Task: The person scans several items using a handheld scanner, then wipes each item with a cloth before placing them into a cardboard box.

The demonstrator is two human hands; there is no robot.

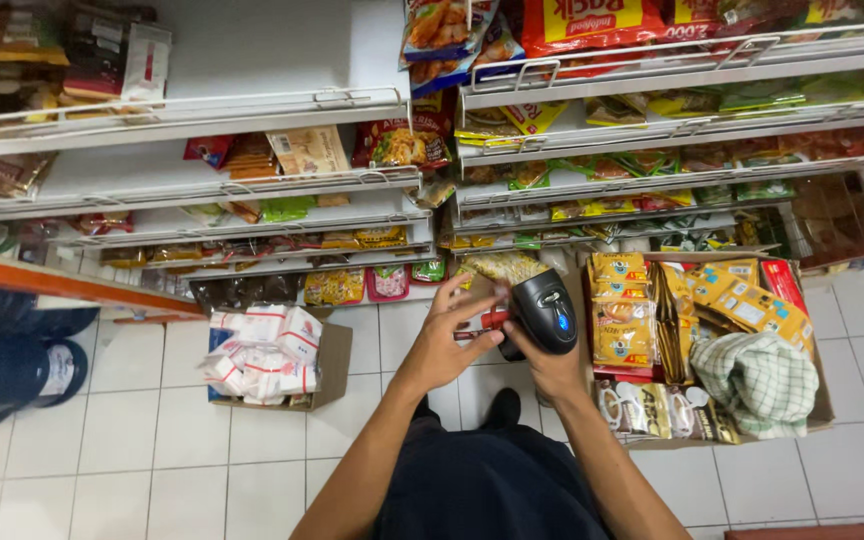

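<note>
While I stand over the white tiled floor [152, 440], my right hand [552, 365] has its fingers wrapped around a black handheld scanner [544, 310], and my left hand [447, 340] pinches a small red item [492, 320] just beside it, above the cardboard box of yellow sachets [732, 300].

A worker's bare forearms, no sleeves reaching the wrists, lead to the left hand [444, 345] and right hand [550, 368], fingers free of rings or gloves, with dark navy trousers and one black shoe [501, 408] below the fingers.
</note>
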